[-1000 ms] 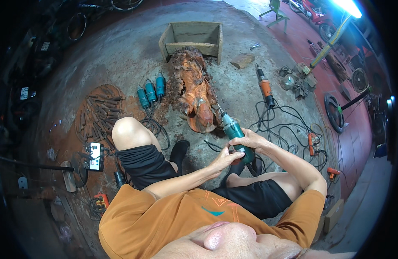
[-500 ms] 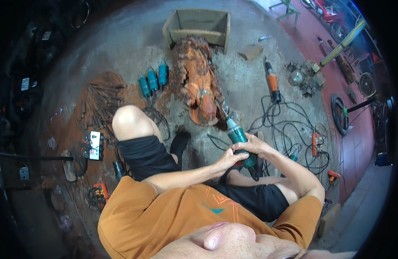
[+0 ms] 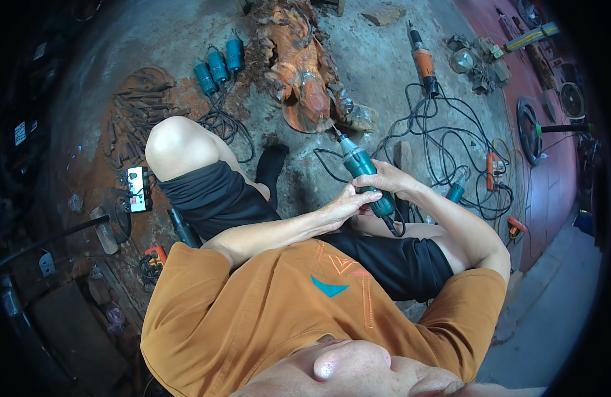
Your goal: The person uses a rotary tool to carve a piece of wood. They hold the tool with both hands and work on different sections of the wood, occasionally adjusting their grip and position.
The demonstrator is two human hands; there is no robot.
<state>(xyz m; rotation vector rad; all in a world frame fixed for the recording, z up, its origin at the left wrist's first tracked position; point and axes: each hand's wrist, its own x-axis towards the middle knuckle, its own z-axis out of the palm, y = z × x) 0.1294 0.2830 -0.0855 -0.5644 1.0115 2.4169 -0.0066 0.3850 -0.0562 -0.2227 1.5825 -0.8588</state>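
Observation:
Both my hands are wrapped round a teal die grinder [image 3: 362,167]. My right hand [image 3: 389,178] grips its body from the right, while my left hand [image 3: 347,208] closes on its rear part from the left. The grinder's thin bit points away from me, at the near end of a reddish-brown wood carving [image 3: 293,56]. Whether the bit touches the wood is too small to tell. The carving lies lengthwise on the floor and has a rough, deeply cut surface. A cord trails from the grinder's back end.
Left of the carving stand several teal power tools [image 3: 216,65] with tangled cords, near a heap of carving bits [image 3: 137,109]. An orange-and-black grinder [image 3: 424,61] lies to the right among loose cables. A white power strip [image 3: 139,188] sits beside my left knee.
My view has tilted, so the carving sits higher in the picture. The grinder's bit has shifted from beside the carving's right edge to its near end. Both hands keep their hold.

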